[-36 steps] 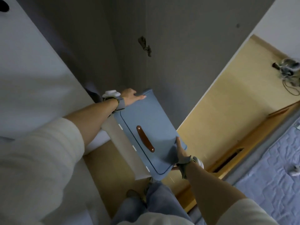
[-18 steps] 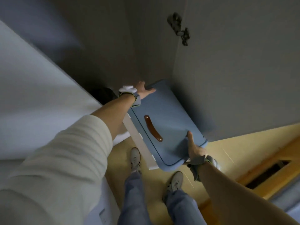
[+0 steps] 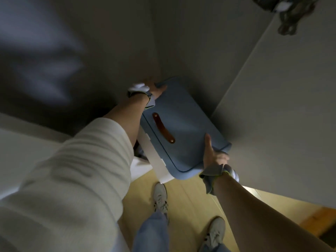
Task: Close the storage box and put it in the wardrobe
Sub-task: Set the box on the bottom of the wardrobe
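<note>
The storage box (image 3: 183, 130) is closed, with a blue lid, a brown leather handle (image 3: 163, 127) and a white side. It is held tilted in the air, its far end reaching into the dark opening of the wardrobe (image 3: 112, 57). My left hand (image 3: 154, 89) grips the box's far corner. My right hand (image 3: 212, 155) grips the near right corner, thumb lying on the lid. Both wrists carry grey bands.
A grey wardrobe door panel (image 3: 283, 115) stands close on the right of the box. A white ledge or shelf (image 3: 20, 153) runs along the left. Below are the wooden floor (image 3: 183, 200) and my two feet in light sneakers. A dark hanging object (image 3: 289, 13) shows at top right.
Both hands have carried the box forward and deeper between the wardrobe panels. The view has swung toward the wardrobe, so the bed and floor at right have left the frame.
</note>
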### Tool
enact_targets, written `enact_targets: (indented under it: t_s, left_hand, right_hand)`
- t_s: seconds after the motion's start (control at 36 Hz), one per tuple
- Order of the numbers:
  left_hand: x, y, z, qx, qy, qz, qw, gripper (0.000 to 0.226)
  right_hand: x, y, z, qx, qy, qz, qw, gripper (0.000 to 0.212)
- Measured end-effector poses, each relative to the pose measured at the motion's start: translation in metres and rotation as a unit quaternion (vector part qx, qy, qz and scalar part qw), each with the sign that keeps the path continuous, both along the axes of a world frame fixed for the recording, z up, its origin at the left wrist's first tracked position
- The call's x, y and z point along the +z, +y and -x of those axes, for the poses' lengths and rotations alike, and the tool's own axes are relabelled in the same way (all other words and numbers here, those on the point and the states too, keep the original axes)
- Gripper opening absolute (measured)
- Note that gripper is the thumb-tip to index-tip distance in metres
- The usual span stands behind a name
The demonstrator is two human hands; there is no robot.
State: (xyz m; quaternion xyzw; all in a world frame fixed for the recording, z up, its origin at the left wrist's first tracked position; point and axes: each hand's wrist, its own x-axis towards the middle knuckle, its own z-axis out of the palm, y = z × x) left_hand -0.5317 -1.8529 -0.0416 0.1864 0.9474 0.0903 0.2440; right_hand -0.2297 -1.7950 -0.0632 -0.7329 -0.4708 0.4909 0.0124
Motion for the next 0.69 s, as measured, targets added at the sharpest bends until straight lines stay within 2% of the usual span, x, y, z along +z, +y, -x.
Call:
enact_targets:
  t_s: [0.08, 0.17, 0.33, 0.56, 0.69]
  left_hand:
    - [-0.016, 0.0, 0.016, 0.02, 0.023, 0.018, 0.999, 0.091]
    - [-0.035, 0.0, 0.028, 0.047, 0.056, 0.05, 0.996, 0.092]
    - [-0.084, 0.002, 0.051, 0.132, 0.057, 0.036, 0.989, 0.101]
    - [-0.11, 0.0, 0.059, 0.128, 0.051, 0.07, 0.988, 0.095]
    - [-0.123, 0.001, 0.067, 0.126, 0.051, 0.053, 0.989, 0.095]
  right_hand:
    - [-0.017, -0.002, 0.024, -0.021, 0.011, 0.019, 1.0, 0.114]
    - [-0.036, -0.001, 0.043, 0.0, 0.004, 0.029, 1.0, 0.114]
    - [-0.076, 0.001, 0.075, 0.027, 0.019, 0.035, 0.999, 0.11]
    - [-0.111, -0.002, 0.094, 0.004, 0.046, 0.027, 0.999, 0.106]
    - [-0.12, 0.006, 0.105, 0.011, 0.058, 0.011, 0.998, 0.099]
